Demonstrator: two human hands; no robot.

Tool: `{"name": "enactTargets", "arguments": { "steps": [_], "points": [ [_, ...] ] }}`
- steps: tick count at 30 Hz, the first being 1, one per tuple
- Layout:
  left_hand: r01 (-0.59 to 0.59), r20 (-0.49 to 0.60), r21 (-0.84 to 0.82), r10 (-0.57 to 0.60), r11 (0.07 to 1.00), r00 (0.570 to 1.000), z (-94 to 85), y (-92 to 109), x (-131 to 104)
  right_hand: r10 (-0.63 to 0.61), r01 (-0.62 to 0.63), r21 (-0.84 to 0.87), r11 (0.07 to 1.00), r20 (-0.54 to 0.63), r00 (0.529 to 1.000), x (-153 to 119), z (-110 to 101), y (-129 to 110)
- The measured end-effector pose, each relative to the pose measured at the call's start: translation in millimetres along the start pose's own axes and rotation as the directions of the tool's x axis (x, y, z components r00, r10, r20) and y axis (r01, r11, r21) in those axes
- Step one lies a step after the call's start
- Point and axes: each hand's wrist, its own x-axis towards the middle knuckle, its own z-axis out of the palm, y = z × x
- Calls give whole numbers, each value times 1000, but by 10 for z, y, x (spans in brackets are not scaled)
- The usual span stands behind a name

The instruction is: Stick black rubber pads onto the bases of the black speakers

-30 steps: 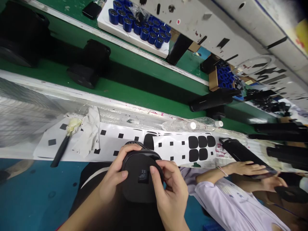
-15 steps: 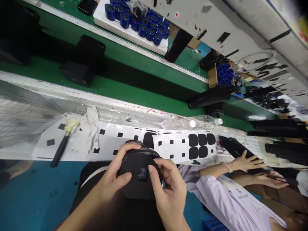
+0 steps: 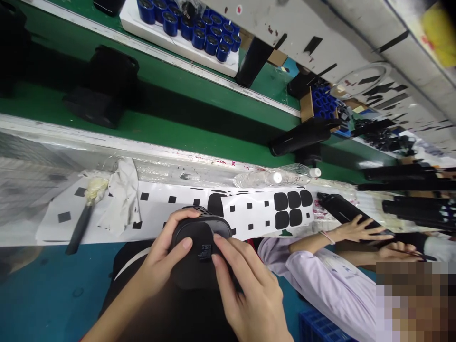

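The left hand [image 3: 160,260] is clamping the black part [image 3: 190,267]; the right hand [image 3: 248,284] is touching near its label [image 3: 204,253], tips apart. Holding it still is probably helping.

Bare forearms reaching inward, left hand [image 3: 166,251] curled with thumb extended, right hand [image 3: 245,280] angled inward, fingers bent.

This is a factory workshop with an assembly line. A long green work surface [image 3: 199,137] runs from ten o'clock to three, carrying black moulded parts [image 3: 107,80]. At eleven o'clock, a white tray [image 3: 228,69] holds rows of matching blue cylinders [image 3: 198,38]. At four, a co-worker [image 3: 320,268] sits along the same line, handling another black part [image 3: 344,209].
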Motion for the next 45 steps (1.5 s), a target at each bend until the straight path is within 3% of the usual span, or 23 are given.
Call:
{"name": "enactTargets", "arguments": {
  "steps": [2,4,6,8,10,12,14,17,21,27,31,34,36,38,42,45],
  "points": [
    [42,-40,-38,-44,998,998,11,22,-9,0,-2,-103,995,-23,1000,-47,-54,59],
    [90,-77,-86,-97,992,992,20,38,-27,82,-95,-163,982,-85,993,-99,-77,163],
    [122,-101,-124,-135,985,986,29,53,-47,221,-226,-55,973,-74,972,-132,-31,286],
    [129,-101,-148,-144,981,984,46,77,-58,324,-338,185,923,103,940,-129,89,386],
    [134,-111,-180,-155,974,982,75,113,-53,359,-472,426,772,321,877,-89,240,429],
    [155,-123,-202,-182,967,976,114,153,-29,380,-574,580,578,431,818,-28,366,409],
    [177,-179,-179,-209,968,961,151,186,3,423,-618,653,438,457,782,37,426,353],
    [209,-242,-57,-216,976,946,185,210,38,470,-651,666,364,472,746,125,412,282],
    [224,-268,85,-195,971,944,188,234,42,538,-691,633,349,468,701,203,364,274],
    [267,-284,160,-215,950,934,175,260,57,500,-693,653,306,509,700,162,372,323],
    [213,-208,161,-178,964,962,87,184,-18,375,-660,635,401,544,751,62,298,462],
    [118,-78,212,-104,970,992,-33,100,-164,169,-607,648,461,607,776,-21,220,616],
    [121,16,214,-128,969,992,-101,56,-261,-4,-546,670,504,634,774,-68,190,699],
    [170,88,181,-189,969,978,-131,34,-325,-103,-489,681,544,633,767,-98,186,744],
    [226,58,208,-242,952,969,-108,30,-332,-106,-469,673,572,627,771,-111,209,755],
    [204,45,293,-227,934,973,-112,17,-280,-126,-460,675,577,629,767,-91,220,781]
  ]
}}
